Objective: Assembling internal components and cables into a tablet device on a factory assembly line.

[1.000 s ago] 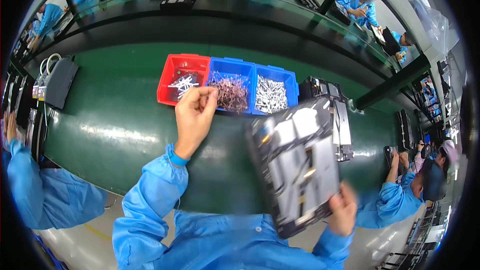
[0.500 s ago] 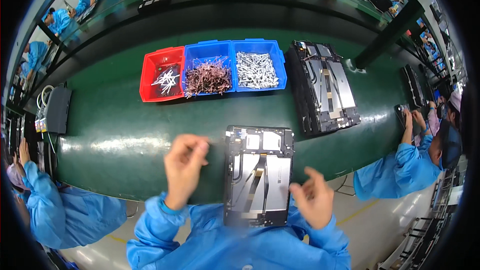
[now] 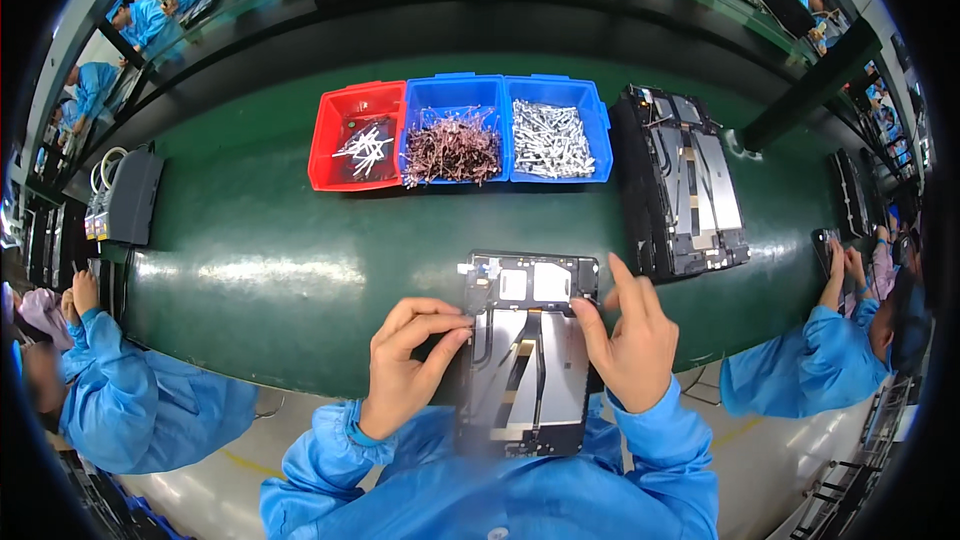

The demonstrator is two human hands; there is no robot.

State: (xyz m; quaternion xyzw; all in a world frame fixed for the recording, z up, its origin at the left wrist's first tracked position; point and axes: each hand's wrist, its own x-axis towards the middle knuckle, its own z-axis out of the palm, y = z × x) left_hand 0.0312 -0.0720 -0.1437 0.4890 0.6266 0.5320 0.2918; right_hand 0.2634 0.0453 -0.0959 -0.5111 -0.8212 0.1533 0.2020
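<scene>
An open tablet housing (image 3: 563, 360), black-rimmed with silver plates and dark ribbon cables inside, lies before me at the table's near edge. My left hand (image 3: 412, 360) is at its left side, thumb and index fingertips pinched together against the rim. Whatever is between those fingertips is too small to make out. At the upper right side, my right hand (image 3: 635, 342) rests its thumb on the housing's edge. Its index finger stretches upward, apart from the thumb, and no held part shows there.
Beyond the housing stand a red bin (image 3: 330, 145) with white strips, a blue bin (image 3: 425, 92) of brownish small parts and another blue bin (image 3: 600, 145) of silvery pieces. Stacked similar housings (image 3: 715, 185) sit right. A dark grey box (image 3: 135, 200) is left. Co-workers sit both sides.
My left hand has moved right to the housing's left edge. My right hand has moved up, bringing its thumb onto the upper right edge. The whole view has shifted slightly.
</scene>
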